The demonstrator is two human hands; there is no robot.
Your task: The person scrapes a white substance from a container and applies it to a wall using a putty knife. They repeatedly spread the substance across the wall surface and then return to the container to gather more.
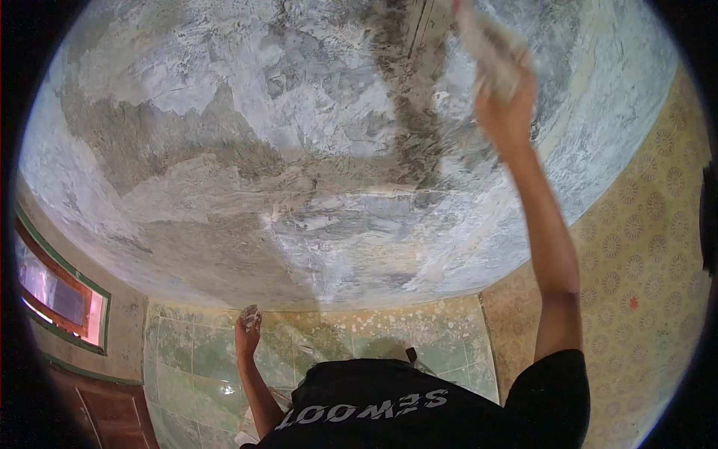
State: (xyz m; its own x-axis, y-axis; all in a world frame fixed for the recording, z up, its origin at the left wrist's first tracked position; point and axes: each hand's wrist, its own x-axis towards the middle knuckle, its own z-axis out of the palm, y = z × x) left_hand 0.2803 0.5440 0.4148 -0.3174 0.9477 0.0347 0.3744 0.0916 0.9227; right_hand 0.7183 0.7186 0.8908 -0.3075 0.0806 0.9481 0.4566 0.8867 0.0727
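While the right hand point(507, 112) wraps its fingers round a caked trowel point(490, 45), a heavy swipe could drop ceiling plaster point(299, 135) just above them (left hand point(248, 329) curled, contents unclear).

This is looking like a room in a home being worked on: patchy grey plaster point(247, 97) is covering the ceiling point(224, 247), and green tiles point(187, 352) and flowery yellow wallpaper point(643, 247) are lining the walls.

Soft, even daylight fills the room from the window point(63, 295) at the left edge, which blows out to pink-white. The ceiling point(262, 150) is sharp; the right hand point(505, 112) and its tool point(490, 45) smear with motion. Fisheye bending and black vignette ring the edges.
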